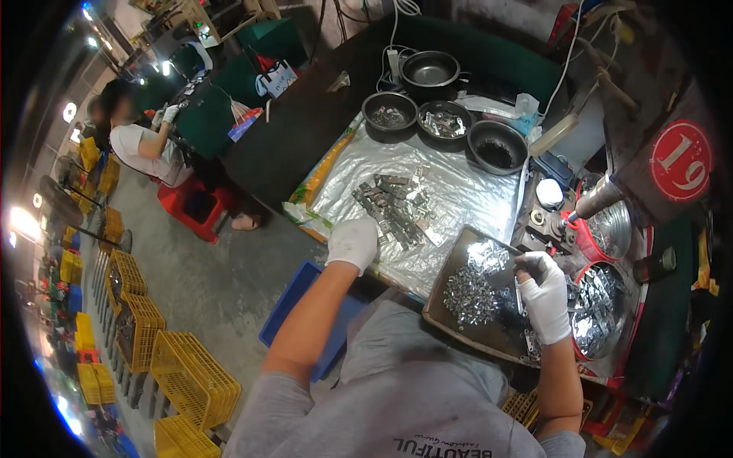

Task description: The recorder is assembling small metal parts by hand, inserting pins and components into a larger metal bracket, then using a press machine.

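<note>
My left hand (pixel 353 244), in a white glove, rests at the near left edge of a silver foil sheet (pixel 473 195). Its fingers are hidden beyond the back of the hand. Just past it lies a loose pile of flat metal parts (pixel 393 208). My right hand (pixel 545 296), gloved with dark fingertips, hovers at the right side of a shallow brown tray (pixel 437 301). Its fingers are pinched together, and what they hold is too small to make out. Many small shiny metal pieces (pixel 469 296) are heaped in that tray.
Several dark bowls (pixel 390 114) of parts stand at the back. Right of the tray are a machine press (pixel 597 200) and red-rimmed basins (pixel 599 309) of metal parts. A blue bin (pixel 328 324) sits below on the left. Beyond are yellow crates (pixel 195 374) and a seated person (pixel 153 141).
</note>
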A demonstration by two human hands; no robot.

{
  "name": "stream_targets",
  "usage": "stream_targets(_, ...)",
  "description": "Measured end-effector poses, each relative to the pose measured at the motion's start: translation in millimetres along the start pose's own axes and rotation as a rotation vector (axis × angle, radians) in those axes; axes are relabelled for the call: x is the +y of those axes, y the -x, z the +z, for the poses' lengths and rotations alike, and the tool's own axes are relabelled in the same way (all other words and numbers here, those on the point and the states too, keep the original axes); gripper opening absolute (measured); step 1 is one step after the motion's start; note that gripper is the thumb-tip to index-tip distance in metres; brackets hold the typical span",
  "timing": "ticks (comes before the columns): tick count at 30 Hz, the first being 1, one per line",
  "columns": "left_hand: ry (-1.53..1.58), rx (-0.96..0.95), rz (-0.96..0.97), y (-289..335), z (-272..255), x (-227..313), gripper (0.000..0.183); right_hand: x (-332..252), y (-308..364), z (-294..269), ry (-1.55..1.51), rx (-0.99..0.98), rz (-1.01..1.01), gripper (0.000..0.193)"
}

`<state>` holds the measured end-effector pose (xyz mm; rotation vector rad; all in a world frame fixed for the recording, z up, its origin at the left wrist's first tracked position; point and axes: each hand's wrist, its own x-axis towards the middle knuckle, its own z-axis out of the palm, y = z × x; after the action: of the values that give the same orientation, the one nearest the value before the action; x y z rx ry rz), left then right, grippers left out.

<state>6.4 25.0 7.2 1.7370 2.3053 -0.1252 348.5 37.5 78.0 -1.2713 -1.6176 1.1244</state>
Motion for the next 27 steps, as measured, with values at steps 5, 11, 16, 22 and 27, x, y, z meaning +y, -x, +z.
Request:
stream_targets(5,-0.006,-0.054,0.100,8,-10,7,0.023,-1,11,-13,0.006,-0.098,0.052,0.010)
stream_targets(11,0.169,0.190,0.134,6,-1,3,0.028,-7,15,-27,-0.052,-0.068,0.025,0.008)
stream_targets(16,1.370,0.148,0.042,37,-49,56,0.029,-16,15,-24,-0.166,-0.016,0.061,0.006)
stream_targets(22,1.974,-0.277,0.155,54,-54,104,0.049,-27,13,-18,-0.238,-0.078,0.096,0.014)
stream_targets(27,1.808,-0.250,0.275,78,-67,129,0.053,-37,16,-18,-0.203,-0.112,0.114,0.017)
